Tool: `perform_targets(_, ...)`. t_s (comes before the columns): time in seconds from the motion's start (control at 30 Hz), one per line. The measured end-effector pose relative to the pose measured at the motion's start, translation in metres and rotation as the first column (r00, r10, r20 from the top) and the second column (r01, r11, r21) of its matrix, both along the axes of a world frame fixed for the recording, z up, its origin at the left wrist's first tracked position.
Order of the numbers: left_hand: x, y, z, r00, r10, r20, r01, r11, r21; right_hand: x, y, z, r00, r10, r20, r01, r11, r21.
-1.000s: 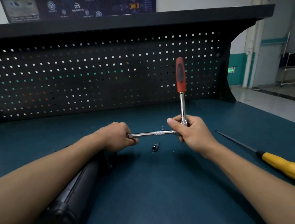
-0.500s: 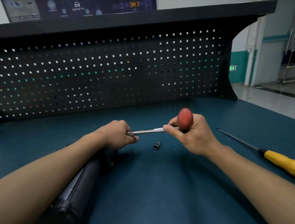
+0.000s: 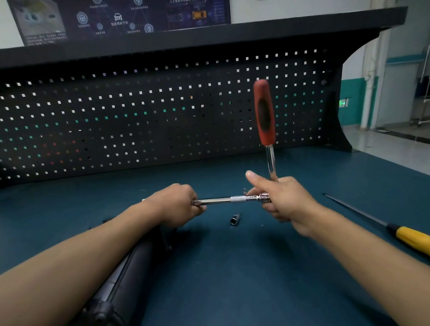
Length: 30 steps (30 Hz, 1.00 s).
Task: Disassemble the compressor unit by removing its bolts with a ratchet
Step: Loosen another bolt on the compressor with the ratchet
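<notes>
At the middle of the blue bench top (image 3: 247,303), the left hand (image 3: 178,205) is clenched round the 9 o'clock end of a chrome extension bar (image 3: 227,200), steadying it where it seems to meet the black compressor unit (image 3: 120,283). The unit lies from that hand down toward 7 o'clock, partly under the left forearm. The right hand (image 3: 285,201) grasps the ratchet (image 3: 264,111) at its head, thumb raised, at the bar's 3 o'clock end. Half a second ago the red handle pointed toward the camera; now it stands upright toward 12 o'clock again, as it did a second ago, while the left hand and bar have hardly shifted. That reads as one full back-and-forth stroke, so the bolt is probably backing out a little with each swing. The bolt itself is hidden behind the left hand, so I cannot tell how far out it is. A loose socket (image 3: 235,218) lies just beneath the bar, and a yellow-handled screwdriver (image 3: 429,245) lies untouched at 4 o'clock.
</notes>
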State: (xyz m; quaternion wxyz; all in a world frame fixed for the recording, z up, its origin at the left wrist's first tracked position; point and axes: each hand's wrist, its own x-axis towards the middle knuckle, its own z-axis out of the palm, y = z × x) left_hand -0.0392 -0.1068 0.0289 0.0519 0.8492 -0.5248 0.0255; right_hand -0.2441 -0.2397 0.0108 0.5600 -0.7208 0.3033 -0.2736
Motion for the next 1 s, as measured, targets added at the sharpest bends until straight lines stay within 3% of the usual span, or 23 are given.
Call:
perform_targets(0.13,-0.002,0.000,-0.001,1.000,-0.007,0.027,0.007,1.000,0.006,-0.001,0.000,0.003,0.996,0.059,-0.066,-0.035,0.947,0.318)
perform_targets(0.27,-0.005,0.001,-0.002,0.999,-0.022,0.025,0.022,1.000,0.002,-0.007,-0.006,0.007,0.988,0.153,0.007,-0.132,0.831,0.540)
perform_targets(0.4,-0.006,0.002,-0.001,1.000,-0.023,0.005,0.023,1.000,-0.017,-0.012,-0.009,0.009,0.974,0.213,0.078,-0.213,0.740,0.638)
perform_targets(0.7,-0.007,0.002,-0.001,1.000,-0.012,0.009,0.013,1.000,-0.025,-0.013,-0.011,0.012,0.978,0.210,-0.011,-0.171,0.824,0.540)
perform_targets(0.9,-0.006,0.001,-0.003,0.998,-0.013,0.062,0.013,1.000,0.008,-0.013,-0.015,0.001,0.979,0.137,-0.152,-0.098,0.965,0.243)
perform_targets(1.0,-0.006,0.001,-0.003,0.998,-0.016,0.068,0.015,1.000,0.018,-0.011,-0.015,-0.003,0.990,0.091,-0.108,-0.087,0.995,0.037)
